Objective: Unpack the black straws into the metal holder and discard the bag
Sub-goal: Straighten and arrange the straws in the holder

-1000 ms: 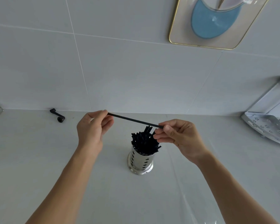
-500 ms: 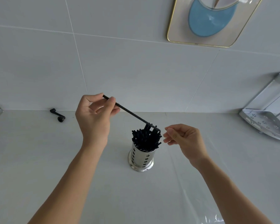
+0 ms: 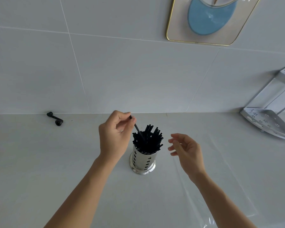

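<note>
So the left hand (image 3: 114,137) is pinching the top end of one black straw (image 3: 137,129) between thumb and fingertips, and that straw's lower end is already down among the bunch of black straws (image 3: 147,139) standing in the perforated metal holder (image 3: 142,159) on the pale counter (image 3: 39,162). The right hand (image 3: 186,149) hangs just to the right of the holder, fingers loose, apart and holding nothing. A clear plastic bag (image 3: 220,195) lies flat on the counter under the right forearm, and there's a small black crank-looking thing (image 3: 55,118) back by the wall on the left.
</note>
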